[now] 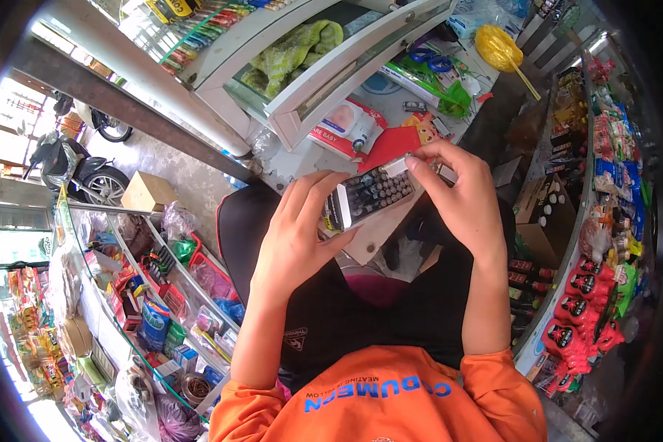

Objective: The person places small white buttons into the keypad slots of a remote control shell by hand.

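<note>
In front of my lap is a small open box with white inner walls, packed with rows of dark, round-ended sticks whose exact kind I cannot make out. My left hand grips the left end of the box, fingers behind it and thumb along the near side. At the other end, my right hand pinches a white flap of the box between thumb and fingers. Just beyond the box lie a red sheet and a red-and-white baby wipes pack.
An open drawer holds a green cloth. Blue-handled scissors and a yellow fan-shaped item lie farther back. Glass cases of goods stand left; shelves with red bottles stand right. A motorcycle is parked beyond.
</note>
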Demonstrator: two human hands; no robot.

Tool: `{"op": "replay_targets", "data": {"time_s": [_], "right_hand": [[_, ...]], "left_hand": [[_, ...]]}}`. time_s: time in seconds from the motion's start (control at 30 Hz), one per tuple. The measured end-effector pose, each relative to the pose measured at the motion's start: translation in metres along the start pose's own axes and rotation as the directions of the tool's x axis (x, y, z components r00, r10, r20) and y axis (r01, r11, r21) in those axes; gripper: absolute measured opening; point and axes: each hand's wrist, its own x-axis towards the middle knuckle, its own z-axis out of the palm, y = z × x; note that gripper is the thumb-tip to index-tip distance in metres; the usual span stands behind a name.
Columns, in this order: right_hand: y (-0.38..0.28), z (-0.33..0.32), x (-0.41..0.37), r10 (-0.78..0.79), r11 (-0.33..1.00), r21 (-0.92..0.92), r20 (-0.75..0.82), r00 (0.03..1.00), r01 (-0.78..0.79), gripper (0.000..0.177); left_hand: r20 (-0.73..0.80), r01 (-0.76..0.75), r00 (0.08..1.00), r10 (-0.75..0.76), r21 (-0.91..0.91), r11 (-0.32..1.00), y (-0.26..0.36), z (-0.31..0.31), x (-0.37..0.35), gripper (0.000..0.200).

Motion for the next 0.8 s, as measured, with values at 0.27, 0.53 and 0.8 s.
{"op": "replay_targets", "data": {"time_s": [0.27, 0.53, 0.8], "right_hand": [[-0.013, -0.003, -0.001, -0.013, 0.998, 0.062, -0.044, 0.999, 0.016, 0.023], [-0.035, 0.028, 0.015, -0.436, 0.893, 0.121, -0.005, 0.9, 0.433, 0.019], [-0.024, 0.04, 0.022, -0.517, 0.853, 0.124, 0.061, 0.854, 0.507, 0.019]], "left_hand": [[0.01, 0.014, 1.0, -0.014, 0.003, 1.0, 0.003, 0.0, 0.001, 0.074], [0.02, 0.047, 0.999, -0.047, -0.011, 0.999, 0.001, -0.001, -0.001, 0.075], [-0.03, -0.057, 0.998, 0.059, 0.044, 0.997, -0.003, 0.002, -0.003, 0.072]]}}
